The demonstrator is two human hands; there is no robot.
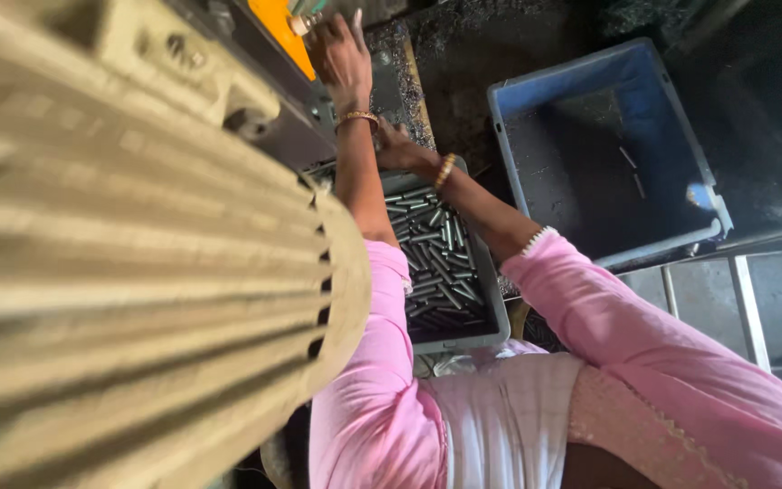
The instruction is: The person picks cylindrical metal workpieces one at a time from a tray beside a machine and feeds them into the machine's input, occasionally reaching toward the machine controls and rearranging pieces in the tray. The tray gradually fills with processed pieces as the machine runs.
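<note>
My left hand reaches up onto a dark machine, fingers stretched out beside an orange panel and touching a small pale knob-like part. My right hand is lower, at the far end of a grey tray, and is partly hidden behind my left forearm. The tray holds several short grey metal rods. Whether the right hand holds a rod cannot be seen. Both wrists carry gold bangles, and both sleeves are pink.
A big beige ribbed motor housing fills the left side, close to the camera. A blue crate with a dark bottom and a few loose rods stands to the right of the tray. Metal frame rails run at the lower right.
</note>
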